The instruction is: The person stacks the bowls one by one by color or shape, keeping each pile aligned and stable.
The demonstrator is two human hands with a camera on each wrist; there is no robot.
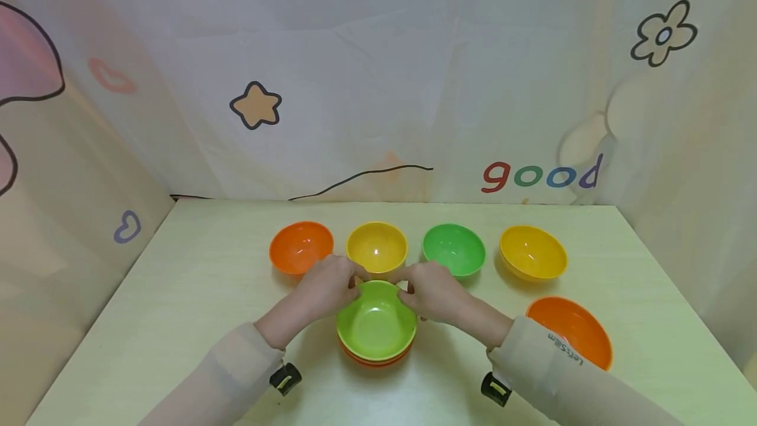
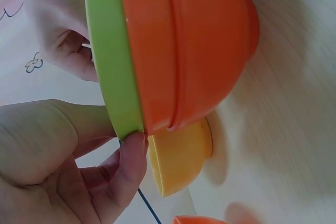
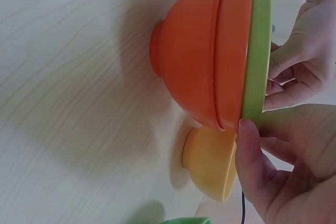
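- My head camera looks forward and down over the table (image 1: 195,281) from well back.
- Each wrist camera sits close and side-on to the stacked bowls (image 2: 178,51), which all three views share.

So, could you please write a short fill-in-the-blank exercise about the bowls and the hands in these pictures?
1. Both hands hold the rim of the ___ bowl on top of the stack.
2. Under it are nested two ___ bowls.
3. The back row on the table has ___ bowls.
4. The left hand and right hand each keep a ___ on the rim.

Missing words: green; orange; four; grip
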